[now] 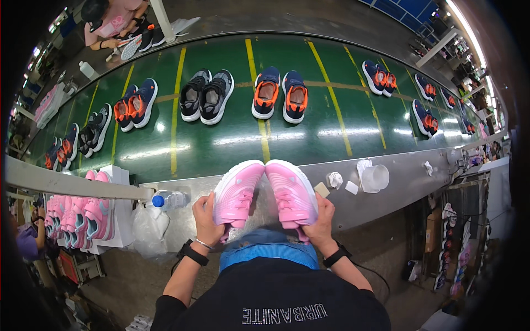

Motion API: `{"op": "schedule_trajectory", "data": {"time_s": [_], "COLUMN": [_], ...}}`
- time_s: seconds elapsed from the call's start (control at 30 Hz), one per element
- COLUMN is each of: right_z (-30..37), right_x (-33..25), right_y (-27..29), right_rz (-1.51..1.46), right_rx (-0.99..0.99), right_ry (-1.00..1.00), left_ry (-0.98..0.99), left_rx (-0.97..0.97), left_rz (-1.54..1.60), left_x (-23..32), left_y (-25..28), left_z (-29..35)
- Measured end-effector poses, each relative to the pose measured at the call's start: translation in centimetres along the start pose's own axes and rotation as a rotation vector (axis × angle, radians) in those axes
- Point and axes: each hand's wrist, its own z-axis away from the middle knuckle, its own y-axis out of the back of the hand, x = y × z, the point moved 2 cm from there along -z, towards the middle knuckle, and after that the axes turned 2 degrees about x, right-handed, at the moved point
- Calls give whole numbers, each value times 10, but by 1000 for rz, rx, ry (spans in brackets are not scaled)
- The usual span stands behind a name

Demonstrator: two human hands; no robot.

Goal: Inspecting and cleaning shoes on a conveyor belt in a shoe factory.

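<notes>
Two pink sneakers with white soles are held up side by side in front of me, toes pointing away and leaning toward each other. My left hand (pixel 208 222) is closed around the heel part of the left pink sneaker (pixel 238 194). Around the heel of the right pink sneaker (pixel 291 193) my right hand (pixel 322 222) is closed in the same way. Both shoes are over the near metal ledge (pixel 199 215). Their inner openings are turned out of sight.
Beyond the ledge runs a green conveyor belt (pixel 221 146) with several pairs of dark sneakers (pixel 207 96). A blue-capped bottle (pixel 170 199) and pink sneakers (pixel 95 207) are at left. A plastic cup (pixel 377 178) and small blocks (pixel 322 190) lie right. A person (pixel 113 25) works across the belt.
</notes>
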Motion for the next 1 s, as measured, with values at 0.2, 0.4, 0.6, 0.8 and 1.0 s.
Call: {"op": "schedule_trajectory", "data": {"time_s": [0.2,0.4,0.6,0.8,1.0], "right_z": [7,-9,-21,-29,-37], "right_x": [-25,22,41,33,18], "right_y": [-36,-44,-59,-58,-49], "right_rz": [204,-169,-744,-916,-1156], "right_rx": [-204,-300,-573,-652,-730], "right_ry": [99,-123,-397,-585,-777], "left_ry": [82,212,358,549,960], "left_rx": [-133,-267,-535,-573,-552], "left_rz": [-230,131,430,749,950], "left_x": [16,-30,-66,-50,-49], "left_y": [-35,-36,-48,-37,-21], "left_z": [12,5,-9,-21,-28]}}
